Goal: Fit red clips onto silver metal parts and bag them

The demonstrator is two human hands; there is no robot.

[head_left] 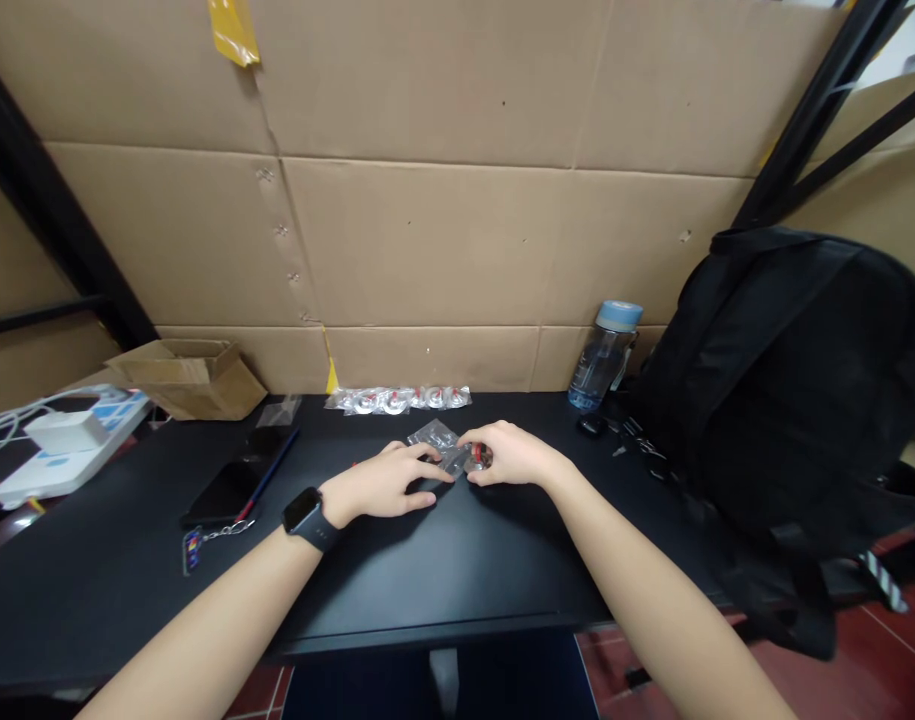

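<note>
Over the middle of the black desk, my right hand (506, 455) curls its thumb and fingers around a small round red-and-silver piece (479, 457), whose exact kind I cannot make out. A crinkled clear plastic bag (436, 435) lies between the hands and reaches up to that piece. My left hand (393, 482), with a dark watch on its wrist, has its fingers apart; the fingertips rest at the bag's near left side. Behind them, along the cardboard wall, a row of several clear-wrapped silver pieces with red marks (397, 400) lies flat.
To the left are an open cardboard box (194, 380), a black phone (228, 492), a keychain (193, 550) and a white power strip (71, 455). At the right stand a water bottle (603, 355) and a black backpack (794, 390), with keys (644, 445) beside it.
</note>
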